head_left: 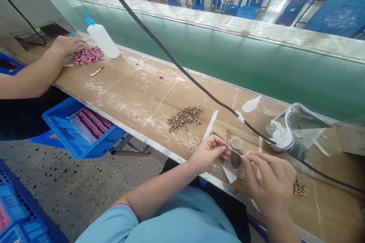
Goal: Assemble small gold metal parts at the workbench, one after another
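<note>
Over the near edge of the bench, my right hand (269, 182) pinches a thin pale stick (234, 150) between thumb and fingers. The stick's far end reaches the fingertips of my left hand (209, 153), which are closed on a tiny dark piece, mostly hidden. Just beyond the fingers stands a small clear round cup (235, 142). Beneath the stick is a dark brown patch (236, 160) on a flat sheet. To the left of my left hand lies a loose pile of small brown-and-gold pieces (184, 119). A smaller pile of similar pieces (300, 187) lies right of my right hand.
A black cable (176, 62) crosses in front of the bench (137, 102). At right sits a clear visor with a camouflage band (296, 133). Far left, a co-worker's hand (67, 45) touches pink-and-purple pieces (89, 56) beside a white bottle (103, 41). A blue crate (82, 150) is below.
</note>
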### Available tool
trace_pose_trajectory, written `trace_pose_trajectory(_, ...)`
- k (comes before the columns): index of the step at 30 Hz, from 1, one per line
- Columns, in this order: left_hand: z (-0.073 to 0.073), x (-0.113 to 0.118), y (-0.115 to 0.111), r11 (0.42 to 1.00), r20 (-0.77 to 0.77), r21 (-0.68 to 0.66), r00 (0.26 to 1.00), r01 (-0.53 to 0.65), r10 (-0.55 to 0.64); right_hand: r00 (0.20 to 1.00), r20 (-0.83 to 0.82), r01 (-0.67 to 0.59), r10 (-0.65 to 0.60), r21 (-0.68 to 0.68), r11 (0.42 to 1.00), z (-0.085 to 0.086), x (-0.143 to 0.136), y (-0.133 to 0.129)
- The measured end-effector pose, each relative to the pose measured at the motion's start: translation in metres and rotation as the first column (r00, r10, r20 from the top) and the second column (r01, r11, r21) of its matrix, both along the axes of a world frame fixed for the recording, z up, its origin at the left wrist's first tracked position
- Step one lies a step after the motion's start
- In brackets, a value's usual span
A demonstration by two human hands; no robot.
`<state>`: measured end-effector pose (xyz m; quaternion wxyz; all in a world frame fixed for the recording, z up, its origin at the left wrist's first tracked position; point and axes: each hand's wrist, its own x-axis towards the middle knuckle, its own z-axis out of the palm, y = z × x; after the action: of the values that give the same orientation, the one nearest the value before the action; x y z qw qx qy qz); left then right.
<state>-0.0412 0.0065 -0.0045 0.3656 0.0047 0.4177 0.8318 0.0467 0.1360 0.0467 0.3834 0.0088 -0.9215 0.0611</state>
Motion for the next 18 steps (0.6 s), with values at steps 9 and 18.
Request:
trace_pose_trajectory(9, 0.0016, 0.0002, -0.0007, 1.0, -0.002, -0.002, 1.0, 0.007, -0.007, 1.0, 0.018, -0.009, 0.009, 0.003, 1.0, -0.0002, -0.001, -0.0008)
trace_pose_trajectory(18, 0.0004, -0.0001, -0.001, 1.0, -0.027, -0.008, 0.999, 0.027, -0.027, 0.999, 0.038, -0.005, 0.004, 0.024, 1.0, 0.0023, -0.0017, 0.0027)
